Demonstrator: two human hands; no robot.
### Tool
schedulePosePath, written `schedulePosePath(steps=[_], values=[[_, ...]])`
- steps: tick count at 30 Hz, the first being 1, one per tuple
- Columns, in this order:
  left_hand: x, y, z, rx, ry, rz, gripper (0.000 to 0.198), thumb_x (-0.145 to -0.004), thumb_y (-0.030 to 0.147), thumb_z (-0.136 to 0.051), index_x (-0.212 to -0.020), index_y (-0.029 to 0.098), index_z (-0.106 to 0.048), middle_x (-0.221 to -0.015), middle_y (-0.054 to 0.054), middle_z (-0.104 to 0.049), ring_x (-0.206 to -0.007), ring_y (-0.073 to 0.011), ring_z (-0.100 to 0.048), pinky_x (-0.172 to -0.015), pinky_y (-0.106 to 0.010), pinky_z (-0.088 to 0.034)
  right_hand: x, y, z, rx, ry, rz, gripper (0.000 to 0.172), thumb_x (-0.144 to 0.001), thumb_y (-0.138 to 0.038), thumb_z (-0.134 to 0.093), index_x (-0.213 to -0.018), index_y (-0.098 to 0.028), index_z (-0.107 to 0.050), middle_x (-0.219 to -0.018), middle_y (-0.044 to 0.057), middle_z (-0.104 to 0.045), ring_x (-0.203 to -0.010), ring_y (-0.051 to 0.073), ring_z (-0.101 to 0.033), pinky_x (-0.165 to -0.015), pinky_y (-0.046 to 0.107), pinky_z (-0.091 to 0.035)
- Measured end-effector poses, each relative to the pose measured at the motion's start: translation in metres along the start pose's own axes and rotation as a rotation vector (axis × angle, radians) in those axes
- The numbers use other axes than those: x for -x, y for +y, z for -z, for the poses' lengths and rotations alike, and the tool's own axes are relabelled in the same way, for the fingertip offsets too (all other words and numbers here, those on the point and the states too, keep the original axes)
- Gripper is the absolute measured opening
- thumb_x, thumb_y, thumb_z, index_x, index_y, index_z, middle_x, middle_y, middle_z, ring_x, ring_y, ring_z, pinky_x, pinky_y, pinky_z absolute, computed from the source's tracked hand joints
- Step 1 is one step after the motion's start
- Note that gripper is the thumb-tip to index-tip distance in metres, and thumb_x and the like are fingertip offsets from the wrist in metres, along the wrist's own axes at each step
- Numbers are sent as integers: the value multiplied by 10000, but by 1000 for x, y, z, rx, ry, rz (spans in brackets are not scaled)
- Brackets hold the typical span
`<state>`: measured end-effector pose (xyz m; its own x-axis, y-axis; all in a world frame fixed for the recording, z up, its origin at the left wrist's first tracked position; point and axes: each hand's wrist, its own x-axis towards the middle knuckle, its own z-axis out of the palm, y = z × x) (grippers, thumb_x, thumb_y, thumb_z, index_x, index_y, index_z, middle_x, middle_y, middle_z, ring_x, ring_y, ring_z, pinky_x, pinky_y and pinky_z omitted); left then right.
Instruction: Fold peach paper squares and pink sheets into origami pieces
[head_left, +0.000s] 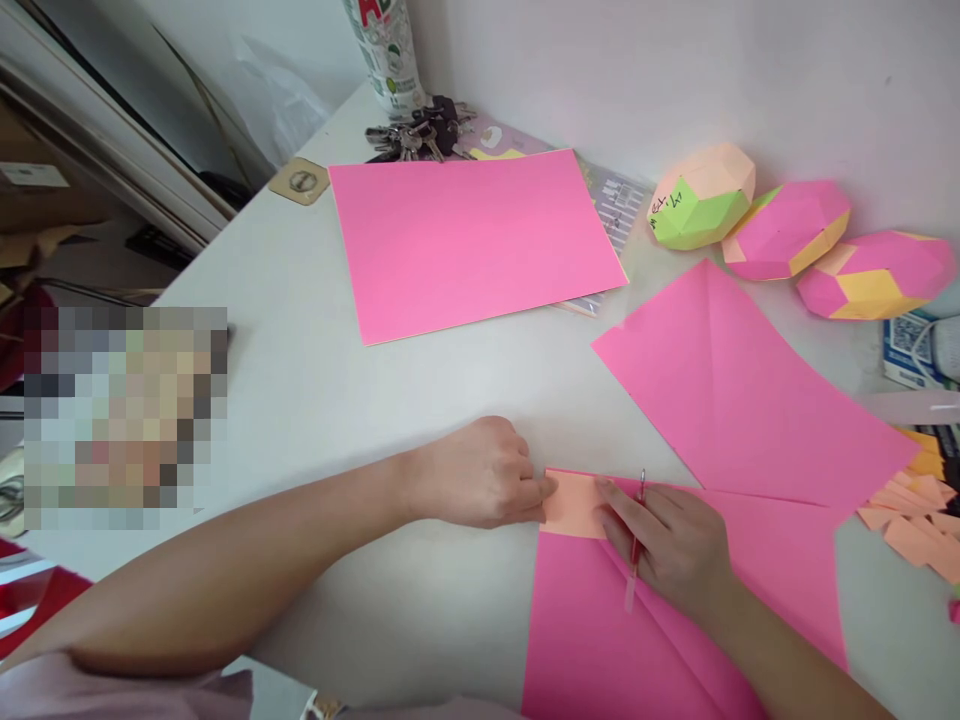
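Curled left hand (487,475) (pinch unclear) and right hand (679,545), gripping slim red pen-like tool (636,552), are touching small peach paper rectangle (574,506) atop large pink paper sheet (574,620); uneven pressure is risking skew.

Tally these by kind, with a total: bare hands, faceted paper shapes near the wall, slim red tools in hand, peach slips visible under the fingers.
Left hand and right hand: 2
Faceted paper shapes: 3
Red tool: 1
Peach slip: 1
Total: 7
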<state>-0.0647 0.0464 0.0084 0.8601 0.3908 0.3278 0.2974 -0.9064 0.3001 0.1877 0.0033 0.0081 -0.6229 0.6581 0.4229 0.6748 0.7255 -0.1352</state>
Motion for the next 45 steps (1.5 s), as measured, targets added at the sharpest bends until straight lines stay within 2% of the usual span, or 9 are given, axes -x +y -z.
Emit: schedulePosePath(steps=[9,16,26,45], values=[[0,1,1,-29,-14,20,354,-943,260,-427,-613,175,-521,-405,42,-397,-386,-101,-322,-428,-282,-200,-1,0,1,-2,-1,3,107,-834,-165,-624,-912,-140,-694,-451,-69,-394,-463,82,-340,-466,246,-252],[0,0,3,-46,-88,37,350,-893,97,-422,-554,180,-445,-396,33,-355,-376,-99,-280,-432,-299,-144,-1,0,0,4,-3,4,131,-836,-165,-618,-944,-144,-690,-454,-71,-389,-459,81,-339,-461,243,-250],[0,0,3,-10,-121,62,385,-921,137,-409,-538,179,-415,-408,29,-355,-388,-96,-259,-439,-299,-144,0,0,0,7,2,0,127,-834,-171,-615,-936,-157,-689,-454,-76,-390,-457,72,-356,-464,241,-256],[1,-4,4,22,-52,17,337,-911,128,-422,-582,183,-471,-416,37,-351,-387,-102,-282,-429,-291,-167,-1,0,1,18,-3,2,131,-836,-173,-618,-943,-153,-690,-454,-74,-396,-454,73,-359,-462,236,-264]])
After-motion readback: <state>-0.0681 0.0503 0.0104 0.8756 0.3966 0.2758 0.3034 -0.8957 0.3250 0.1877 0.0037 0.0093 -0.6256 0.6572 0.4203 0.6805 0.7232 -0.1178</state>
